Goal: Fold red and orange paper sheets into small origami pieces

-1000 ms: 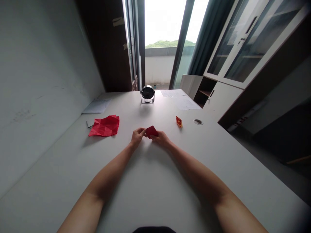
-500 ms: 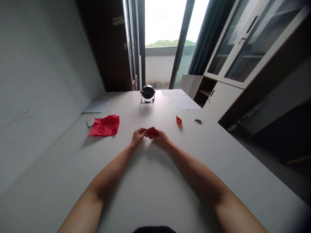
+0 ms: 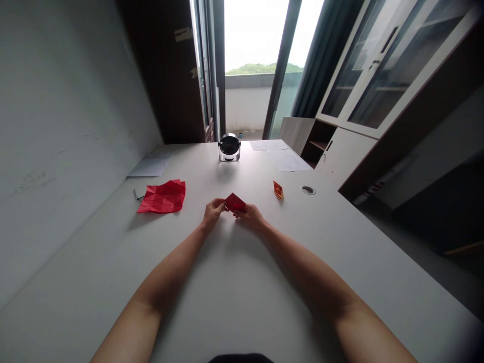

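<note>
Between my two hands is a small folded square of red paper [image 3: 235, 201], its corner pointing away from me. My left hand [image 3: 214, 209] pinches its left corner between thumb and fingers. On the right side my right hand [image 3: 249, 216] grips the opposite corner, with the fingertips partly behind and under it. Both hands are just over the white table [image 3: 234, 282]. Off to the left lies a larger creased sheet of red paper [image 3: 163, 196], its surface marked with fold lines.
A small orange-red folded piece [image 3: 278, 190] stands right of my hands, near a round cable hole [image 3: 308, 190]. Farther back is a small black and silver fan-like device [image 3: 229, 146]. White papers [image 3: 289, 160] lie at the back right, more sheets [image 3: 149, 165] by the left wall.
The red paper has turned and opened a little, showing a wider diamond-shaped face. My left hand has shifted slightly to the left; my right hand keeps its place.
</note>
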